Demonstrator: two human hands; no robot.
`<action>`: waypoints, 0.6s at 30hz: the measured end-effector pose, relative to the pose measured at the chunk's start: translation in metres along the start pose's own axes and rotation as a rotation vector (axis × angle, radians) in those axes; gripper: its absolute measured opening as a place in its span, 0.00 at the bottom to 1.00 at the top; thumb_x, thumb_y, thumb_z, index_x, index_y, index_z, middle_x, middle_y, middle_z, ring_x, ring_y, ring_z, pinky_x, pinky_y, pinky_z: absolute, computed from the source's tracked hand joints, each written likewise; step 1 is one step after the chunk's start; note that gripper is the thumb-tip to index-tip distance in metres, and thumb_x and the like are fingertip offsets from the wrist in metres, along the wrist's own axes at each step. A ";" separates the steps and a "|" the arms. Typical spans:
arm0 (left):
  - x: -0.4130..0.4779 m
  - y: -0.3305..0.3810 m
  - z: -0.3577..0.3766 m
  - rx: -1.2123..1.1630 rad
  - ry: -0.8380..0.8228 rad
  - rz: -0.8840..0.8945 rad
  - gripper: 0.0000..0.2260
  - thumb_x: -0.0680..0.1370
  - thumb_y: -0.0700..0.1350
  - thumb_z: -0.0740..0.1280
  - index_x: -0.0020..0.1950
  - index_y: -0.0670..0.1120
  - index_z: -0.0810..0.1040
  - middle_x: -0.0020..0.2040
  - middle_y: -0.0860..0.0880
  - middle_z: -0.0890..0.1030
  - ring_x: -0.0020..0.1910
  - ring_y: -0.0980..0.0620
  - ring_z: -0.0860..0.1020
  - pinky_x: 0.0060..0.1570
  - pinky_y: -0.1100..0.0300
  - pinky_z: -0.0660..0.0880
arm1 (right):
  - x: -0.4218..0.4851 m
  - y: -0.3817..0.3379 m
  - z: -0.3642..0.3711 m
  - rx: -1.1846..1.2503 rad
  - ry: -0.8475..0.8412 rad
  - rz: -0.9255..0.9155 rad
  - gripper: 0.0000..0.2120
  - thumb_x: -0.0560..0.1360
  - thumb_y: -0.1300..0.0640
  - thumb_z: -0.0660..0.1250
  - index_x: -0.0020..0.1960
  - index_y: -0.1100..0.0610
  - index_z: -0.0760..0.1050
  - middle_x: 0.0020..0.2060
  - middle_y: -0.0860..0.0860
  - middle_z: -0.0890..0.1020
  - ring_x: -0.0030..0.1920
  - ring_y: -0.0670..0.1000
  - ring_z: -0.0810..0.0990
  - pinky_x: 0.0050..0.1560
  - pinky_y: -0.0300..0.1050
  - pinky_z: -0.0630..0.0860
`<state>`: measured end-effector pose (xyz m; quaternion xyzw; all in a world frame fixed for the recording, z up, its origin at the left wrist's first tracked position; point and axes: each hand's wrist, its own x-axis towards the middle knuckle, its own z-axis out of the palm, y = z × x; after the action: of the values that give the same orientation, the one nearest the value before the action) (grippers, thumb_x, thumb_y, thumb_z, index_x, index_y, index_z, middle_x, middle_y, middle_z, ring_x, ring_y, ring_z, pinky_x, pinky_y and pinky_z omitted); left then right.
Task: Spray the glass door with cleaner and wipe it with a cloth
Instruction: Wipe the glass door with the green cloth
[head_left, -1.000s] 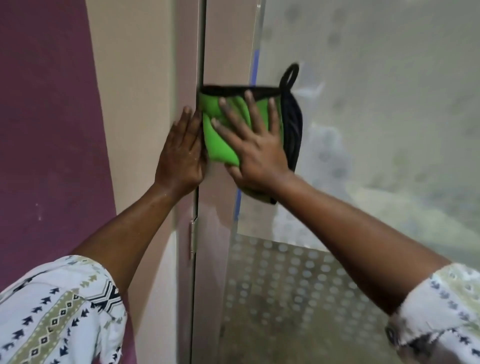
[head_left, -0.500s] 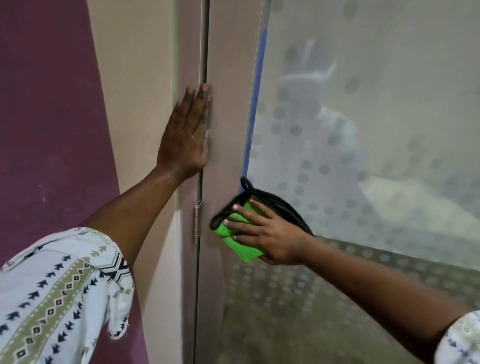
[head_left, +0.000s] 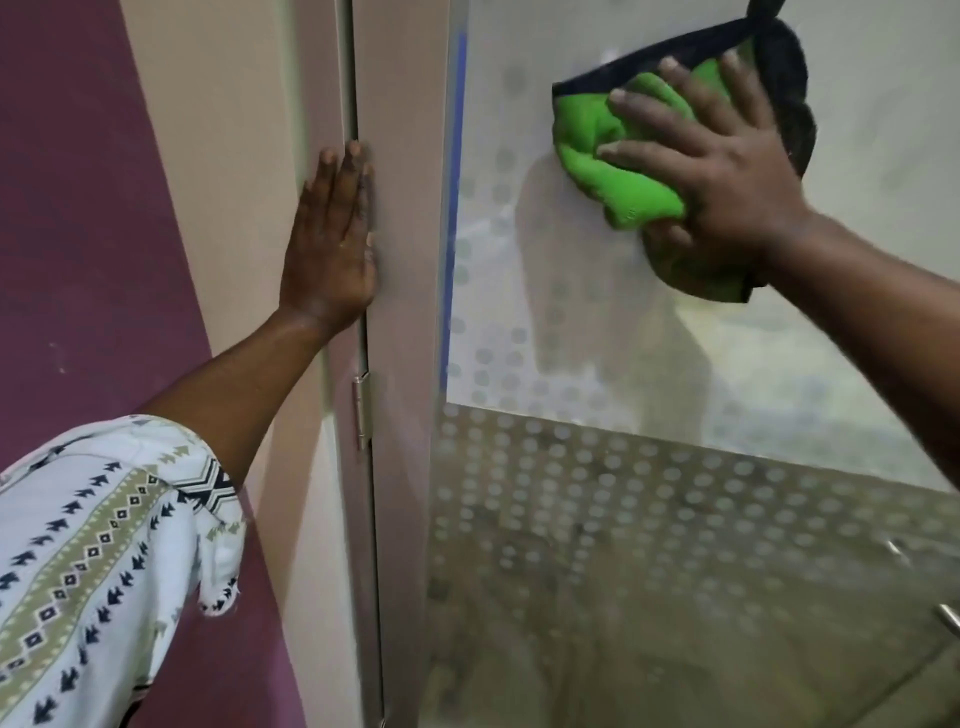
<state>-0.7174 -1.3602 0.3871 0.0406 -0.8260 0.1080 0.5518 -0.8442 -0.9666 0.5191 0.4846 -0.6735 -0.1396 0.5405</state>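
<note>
Against the dotted frosted glass door, we are pressing a green black-edged cloth with our right hand, fingers straight. Our left hand is resting flat on the beige frame.

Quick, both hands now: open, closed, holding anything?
Left hand: open, flat against the door frame.
Right hand: open, pressing the green cloth on the glass.

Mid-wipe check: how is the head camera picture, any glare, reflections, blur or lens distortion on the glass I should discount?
Head view: light is soft and even, with no hard glare. Head view: the frosted, dot-patterned glass door shows a faint reflection of the person below the green, black-edged cloth. Head view: the right hand is slightly soft-edged. Head view: the wide-angle lens makes the beige door frame lean.
</note>
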 end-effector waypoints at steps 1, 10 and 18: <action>0.000 0.004 -0.001 -0.013 0.004 -0.023 0.31 0.82 0.41 0.56 0.84 0.42 0.47 0.84 0.42 0.49 0.82 0.48 0.41 0.82 0.52 0.42 | -0.001 -0.014 0.003 0.010 0.052 0.103 0.31 0.74 0.45 0.62 0.77 0.44 0.67 0.82 0.49 0.62 0.83 0.61 0.56 0.80 0.70 0.49; -0.038 0.080 0.007 -0.132 0.004 -0.270 0.32 0.81 0.45 0.56 0.84 0.42 0.49 0.84 0.41 0.50 0.84 0.43 0.48 0.81 0.44 0.47 | -0.071 -0.170 0.064 0.159 0.048 0.189 0.37 0.72 0.44 0.66 0.80 0.49 0.65 0.82 0.55 0.63 0.82 0.66 0.56 0.80 0.68 0.46; -0.114 0.151 0.024 -0.117 -0.202 -0.037 0.32 0.82 0.51 0.56 0.84 0.44 0.49 0.84 0.43 0.48 0.84 0.45 0.47 0.81 0.44 0.45 | -0.167 -0.156 0.071 0.200 -0.110 -0.162 0.29 0.78 0.54 0.62 0.79 0.50 0.68 0.81 0.51 0.64 0.82 0.61 0.58 0.82 0.62 0.49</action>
<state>-0.7229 -1.2243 0.2529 0.0343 -0.8813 0.0449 0.4692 -0.8358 -0.9333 0.2823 0.5804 -0.6713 -0.1414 0.4387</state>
